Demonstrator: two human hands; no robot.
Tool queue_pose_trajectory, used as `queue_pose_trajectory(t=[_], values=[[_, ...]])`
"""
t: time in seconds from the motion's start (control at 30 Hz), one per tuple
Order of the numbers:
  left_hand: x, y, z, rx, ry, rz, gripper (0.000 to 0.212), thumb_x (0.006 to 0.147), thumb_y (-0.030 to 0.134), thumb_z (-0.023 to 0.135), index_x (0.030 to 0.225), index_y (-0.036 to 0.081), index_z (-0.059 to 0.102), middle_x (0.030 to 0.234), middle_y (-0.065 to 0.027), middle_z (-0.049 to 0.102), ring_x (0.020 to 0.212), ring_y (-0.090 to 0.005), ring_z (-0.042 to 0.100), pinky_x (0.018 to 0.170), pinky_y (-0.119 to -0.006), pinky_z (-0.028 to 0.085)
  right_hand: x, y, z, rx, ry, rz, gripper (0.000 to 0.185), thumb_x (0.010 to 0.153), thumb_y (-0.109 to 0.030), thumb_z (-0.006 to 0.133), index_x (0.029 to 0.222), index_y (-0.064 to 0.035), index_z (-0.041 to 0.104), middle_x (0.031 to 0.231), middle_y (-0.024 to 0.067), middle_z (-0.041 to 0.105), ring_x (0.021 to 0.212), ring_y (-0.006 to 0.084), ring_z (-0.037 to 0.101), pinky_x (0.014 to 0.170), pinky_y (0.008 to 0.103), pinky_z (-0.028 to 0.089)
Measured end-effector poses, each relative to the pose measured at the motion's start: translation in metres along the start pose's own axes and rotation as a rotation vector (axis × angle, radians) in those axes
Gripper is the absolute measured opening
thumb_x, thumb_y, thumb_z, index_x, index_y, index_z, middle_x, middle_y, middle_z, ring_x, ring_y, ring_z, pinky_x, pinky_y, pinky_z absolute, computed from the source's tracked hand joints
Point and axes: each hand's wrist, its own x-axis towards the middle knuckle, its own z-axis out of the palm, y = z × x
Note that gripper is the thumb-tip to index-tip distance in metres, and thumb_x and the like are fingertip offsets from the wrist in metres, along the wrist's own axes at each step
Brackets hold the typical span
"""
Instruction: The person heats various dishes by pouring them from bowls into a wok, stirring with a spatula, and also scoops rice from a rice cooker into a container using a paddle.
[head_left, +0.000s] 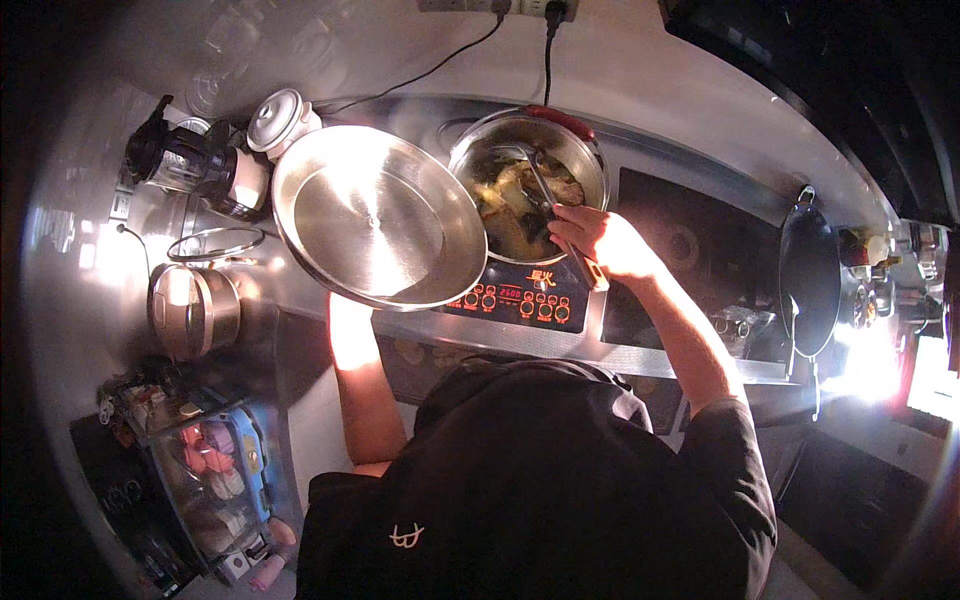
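Note:
My left hand is mostly hidden beneath a wide stainless-steel basin. The basin is tilted and raised over the counter, resting on that arm, and no food shows in it. Beside its right rim, a steel pot stands on a black induction cooker with lit red markings. Pale and dark pieces of food lie in the pot's broth. My right hand grips the handle of a steel ladle, whose bowl end is inside the pot. A dark red grip sits at the pot's far rim.
Behind the basin stand a white lidded pot and a blender. A rice cooker is at the left. A dark built-in hob borders the cooker. A black wok hangs farther right. A power cord runs behind the pot.

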Motion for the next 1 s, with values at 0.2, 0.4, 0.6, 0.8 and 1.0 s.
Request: queue_pose_trajectory(t=[0.2, 0.4, 0.6, 0.8, 1.0], values=[[0.002, 0.004, 0.011, 0.055, -0.073, 0.049, 0.043, 0.087, 0.024, 0.06, 0.122, 0.0, 0.05, 0.113, -0.0097, 0.059, 0.099, -0.0219, 0.059, 0.088, -0.034, 0.047, 0.002, 0.01, 0.027, 0.094, -0.168, -0.03, 0.017, 0.076, -0.018, 0.055, 0.085, -0.0046, 0.053, 0.092, 0.0133, 0.055, 0.079, 0.0279, 0.062, 0.067, 0.035, 0.053], [0.012, 0.013, 0.034, 0.218, -0.203, 0.14, 0.043, 0.087, 0.023, 0.061, 0.121, 0.0, 0.051, 0.112, -0.0093, 0.06, 0.098, -0.0213, 0.059, 0.087, -0.033, 0.048, -0.01, -0.012, 0.003, 0.052, -0.094, -0.037, 0.025, 0.079, -0.02, 0.055, 0.097, -0.0033, 0.057, 0.099, 0.0146, 0.055, 0.08, 0.0258, 0.061, 0.062, 0.0345, 0.053], [0.022, 0.047, 0.113, 0.557, -0.128, 0.052, 0.033, 0.086, 0.015, 0.061, 0.114, -0.002, 0.056, 0.102, -0.0094, 0.063, 0.088, -0.0166, 0.061, 0.078, -0.029, 0.051, -0.06, -0.046, -0.031, 0.132, 0.24, 0.218, 0.035, 0.068, 0.002, 0.07, 0.102, -0.004, 0.059, 0.103, 0.0153, 0.063, 0.087, 0.0263, 0.066, 0.069, 0.035, 0.057], [0.062, 0.014, 0.181, 1.093, -0.318, 0.206, 0.036, 0.069, 0.017, 0.075, 0.096, -0.005, 0.065, 0.083, -0.017, 0.067, 0.074, -0.0202, 0.065, 0.066, -0.03, 0.053, -0.08, -0.089, -0.011, 0.394, 0.421, 0.869, 0.015, 0.082, -0.007, 0.063, 0.096, -0.0006, 0.065, 0.09, 0.0123, 0.068, 0.08, 0.0166, 0.067, 0.071, 0.026, 0.054], [0.06, -0.015, 0.247, 1.444, -0.528, 0.286, 0.028, 0.065, 0.025, 0.077, 0.08, 0.003, 0.07, 0.071, -0.0097, 0.067, 0.065, -0.014, 0.062, 0.063, -0.028, 0.051, -0.066, -0.086, -0.014, 0.483, 0.627, 1.08, 0.014, 0.082, -0.015, 0.067, 0.089, -0.0031, 0.066, 0.07, 0.0054, 0.066, 0.06, 0.0072, 0.057, 0.057, 0.0212, 0.046]])
